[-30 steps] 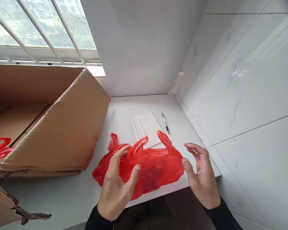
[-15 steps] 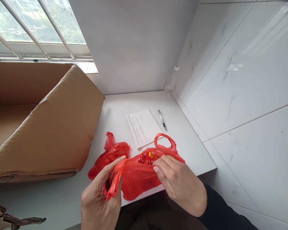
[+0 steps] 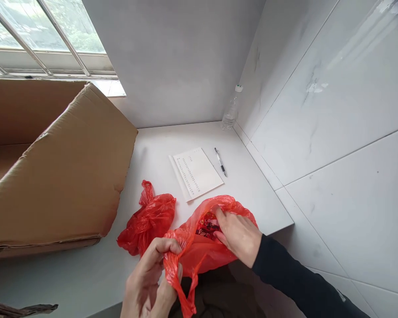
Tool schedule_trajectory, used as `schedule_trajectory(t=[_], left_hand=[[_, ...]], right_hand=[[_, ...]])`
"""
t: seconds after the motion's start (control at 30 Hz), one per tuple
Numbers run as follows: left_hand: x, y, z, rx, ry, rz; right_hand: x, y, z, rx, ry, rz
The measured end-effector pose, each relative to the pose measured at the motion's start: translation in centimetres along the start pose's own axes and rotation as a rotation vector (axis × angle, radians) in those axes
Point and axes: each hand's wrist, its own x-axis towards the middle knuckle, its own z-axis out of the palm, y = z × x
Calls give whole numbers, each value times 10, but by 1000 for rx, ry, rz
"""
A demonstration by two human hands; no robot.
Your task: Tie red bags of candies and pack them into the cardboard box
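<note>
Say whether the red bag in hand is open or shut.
Open: the right hand reaches into the red bag, red contents show inside, and the left hand grips one end.

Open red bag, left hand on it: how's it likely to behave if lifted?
Probably floppy: the open red bag bunches into thin folds at the left hand. Likely to sag, with shiny red contents inside. Might spill if tipped, since its mouth gapes around the right hand.
</note>
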Motion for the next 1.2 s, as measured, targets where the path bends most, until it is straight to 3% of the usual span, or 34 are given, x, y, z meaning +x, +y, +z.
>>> schedule_trajectory(t=[0.07,0.2,0.43,0.6,0.7,0.8,1.2], left_hand=[[-1,2,7,-100,-53,-54],[-2,0,17,-127,-11,-119],[1,-8,13,-110,52,-146],[0,-10,11,-16,30,-93],[-1,-13,7,34,15,-96],[-1,-16,5,19,46,-109],[3,-19,9,-126,143,-177]], right_hand=[[6,-2,2,-32,-5,-3],[16,-6,9,-77,-4,7],[17,2,5,-103,56,98],[16,5,-3,-114,80,117],[14,1,-4,-94,93,35],[15,-2,-2,-45,10,-82],[11,-6,5,22,-166,-225]])
